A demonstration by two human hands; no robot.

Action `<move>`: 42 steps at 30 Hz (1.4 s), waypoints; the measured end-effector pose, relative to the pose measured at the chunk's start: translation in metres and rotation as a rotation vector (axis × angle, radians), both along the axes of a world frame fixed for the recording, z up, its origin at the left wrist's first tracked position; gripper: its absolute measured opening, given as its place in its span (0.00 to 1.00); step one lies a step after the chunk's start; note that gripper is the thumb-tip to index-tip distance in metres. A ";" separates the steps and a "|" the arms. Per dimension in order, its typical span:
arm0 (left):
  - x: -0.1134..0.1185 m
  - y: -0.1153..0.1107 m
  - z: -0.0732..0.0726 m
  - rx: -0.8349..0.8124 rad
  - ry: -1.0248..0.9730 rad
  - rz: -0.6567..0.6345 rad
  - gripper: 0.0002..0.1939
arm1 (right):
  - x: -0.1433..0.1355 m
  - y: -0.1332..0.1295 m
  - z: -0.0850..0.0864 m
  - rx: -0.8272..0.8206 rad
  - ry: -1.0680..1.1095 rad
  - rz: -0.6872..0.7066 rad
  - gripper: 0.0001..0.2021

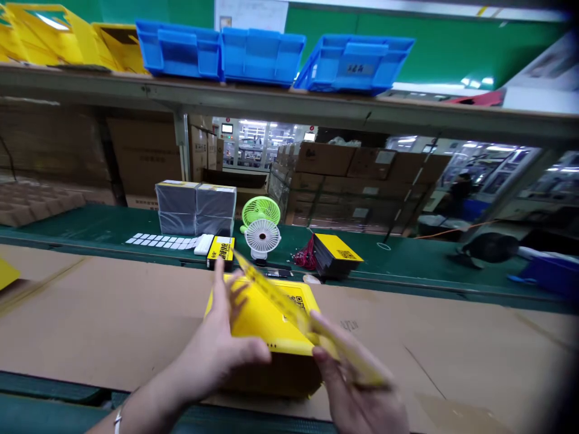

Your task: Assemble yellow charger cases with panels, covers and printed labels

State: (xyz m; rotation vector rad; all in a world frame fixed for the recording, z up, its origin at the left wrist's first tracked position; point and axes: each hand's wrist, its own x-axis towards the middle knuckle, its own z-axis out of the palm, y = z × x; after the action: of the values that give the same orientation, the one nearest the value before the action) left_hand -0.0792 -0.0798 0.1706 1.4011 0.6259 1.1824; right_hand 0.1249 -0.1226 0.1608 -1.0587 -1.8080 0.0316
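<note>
a yellow printed sheet, blurred, is held nearly edge-on to the cam, slanted over the qr-coded top of a yellow box; its near end is gripped btwn thumb & fingers of the right hand, prob. so it's steadied from one end. the left hand is held open by the sheet's far end, fingers spread, thumb apart; whether the sheet is touched by it can't be told. the box is set on flattened cardboard right in front, prob. b/c it's easily reached by both hands there & scuffing is avoided. its contents can't be seen.

blue bins & yellow bins are lined up on the overhead shelf, prob. to save room below; contents mostly can't be made out. a cardboard divider grid is placed far left, its cells prob. meant for separating small units.
</note>
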 end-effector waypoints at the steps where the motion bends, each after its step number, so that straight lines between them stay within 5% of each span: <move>1: -0.006 0.002 0.003 0.175 0.212 0.149 0.64 | 0.000 0.003 0.004 -0.111 0.110 0.010 0.19; 4: -0.020 0.013 0.017 0.664 0.811 0.351 0.60 | 0.000 0.012 0.013 -0.433 0.417 0.140 0.17; 7: -0.026 0.028 0.025 0.769 1.050 0.258 0.46 | -0.001 0.019 0.014 -0.586 0.570 0.217 0.24; 11: -0.029 0.049 0.020 0.571 1.036 0.135 0.42 | 0.008 0.024 0.003 -0.505 0.303 -0.030 0.36; 16: -0.027 0.058 0.005 0.442 1.041 0.055 0.43 | 0.033 0.029 -0.018 -0.531 -0.166 -0.170 0.24; 29: -0.013 0.056 0.005 0.360 1.015 0.053 0.42 | 0.065 0.039 -0.033 -0.701 0.266 0.064 0.23; 42: -0.018 0.054 0.003 0.322 0.941 0.051 0.38 | 0.064 0.036 -0.025 -0.689 0.180 0.030 0.21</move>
State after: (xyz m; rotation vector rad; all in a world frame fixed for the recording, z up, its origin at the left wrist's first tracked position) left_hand -0.0970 -0.0260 0.1740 2.2377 1.1470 0.6130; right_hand 0.1886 -0.0868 0.1361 -1.4424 -1.6766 0.7894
